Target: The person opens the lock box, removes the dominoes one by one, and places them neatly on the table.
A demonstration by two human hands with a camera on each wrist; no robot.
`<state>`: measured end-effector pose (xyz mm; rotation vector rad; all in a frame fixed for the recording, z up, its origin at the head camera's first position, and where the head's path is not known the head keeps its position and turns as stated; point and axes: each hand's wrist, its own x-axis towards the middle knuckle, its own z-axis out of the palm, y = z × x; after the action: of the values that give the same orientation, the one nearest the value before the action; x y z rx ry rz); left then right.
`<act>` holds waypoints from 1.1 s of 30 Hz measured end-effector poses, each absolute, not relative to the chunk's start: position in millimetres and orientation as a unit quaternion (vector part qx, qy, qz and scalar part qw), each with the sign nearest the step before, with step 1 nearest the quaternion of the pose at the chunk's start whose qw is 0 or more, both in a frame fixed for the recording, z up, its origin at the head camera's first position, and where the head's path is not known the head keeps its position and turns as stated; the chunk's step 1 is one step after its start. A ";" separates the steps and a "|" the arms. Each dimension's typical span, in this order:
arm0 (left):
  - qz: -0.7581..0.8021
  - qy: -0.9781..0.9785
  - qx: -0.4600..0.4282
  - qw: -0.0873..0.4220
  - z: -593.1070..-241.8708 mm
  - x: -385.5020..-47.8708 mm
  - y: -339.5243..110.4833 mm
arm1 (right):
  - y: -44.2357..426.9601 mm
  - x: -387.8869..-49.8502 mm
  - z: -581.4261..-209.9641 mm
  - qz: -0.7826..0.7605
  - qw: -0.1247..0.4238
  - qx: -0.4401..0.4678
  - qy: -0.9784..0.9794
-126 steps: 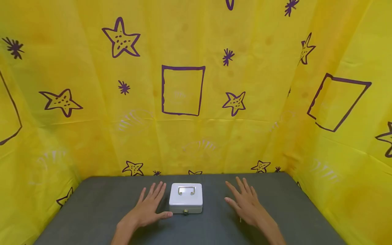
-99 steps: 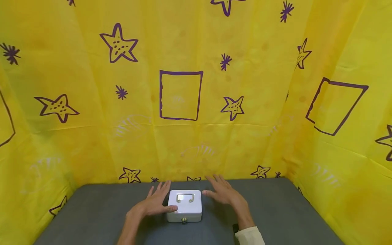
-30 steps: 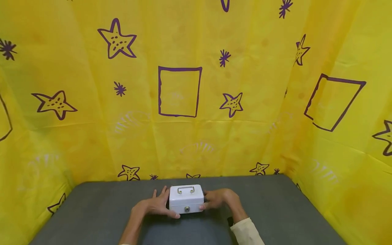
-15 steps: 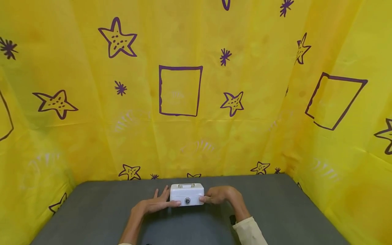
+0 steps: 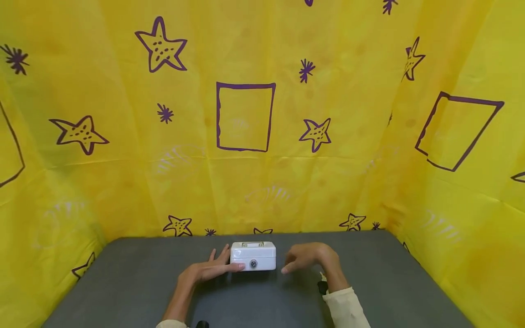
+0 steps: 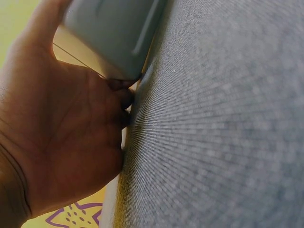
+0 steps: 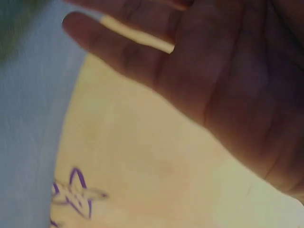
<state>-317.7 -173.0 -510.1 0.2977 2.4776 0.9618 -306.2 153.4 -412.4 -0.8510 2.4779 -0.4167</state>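
Near edge of the table (image 5: 143,291): cream sleeves (image 5: 346,310) are seen, with a dark band (image 5: 322,287) at the right wrist.

Farther in: the right hand (image 5: 307,256) has just been withdrawn from the white box (image 5: 264,262). Half a second ago its thumb was set on the front; now it is held just beside the right side, clear of it, fingers loosely bent, nothing grasped.

The box is still gripped by the left hand (image 5: 207,270), thumb laid across the front's lower left, fingers spread past the left side. It is held midway between the table's left and right edges, toward the far edge, tipped back; its underside is shown in the left wrist view. Whether its rear is rested on the table cannot be told. The lid is down, the lock (image 5: 253,263) faced forward. Judged from this, the tilt is now borne without right-hand help.

Beyond the far edge: yellow curtain (image 5: 246,196), star-printed.
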 end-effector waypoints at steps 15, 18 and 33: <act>0.350 0.902 0.111 0.228 -496.8 -312.4 -170.8 | 209.3 -280.1 -397.0 -0.144 0.212 -0.065 0.964; 0.342 0.904 0.108 0.233 -498.9 -313.1 -172.1 | 210.1 -282.0 -402.6 -0.117 0.219 -0.036 0.968; 0.351 0.901 0.106 0.231 -494.8 -306.2 -169.7 | 211.2 -292.1 -426.2 -0.061 0.226 -0.021 0.972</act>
<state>-306.2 -169.7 -494.8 0.2927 2.4781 0.9642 -292.1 211.2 -426.2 -0.0584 2.6807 -0.1677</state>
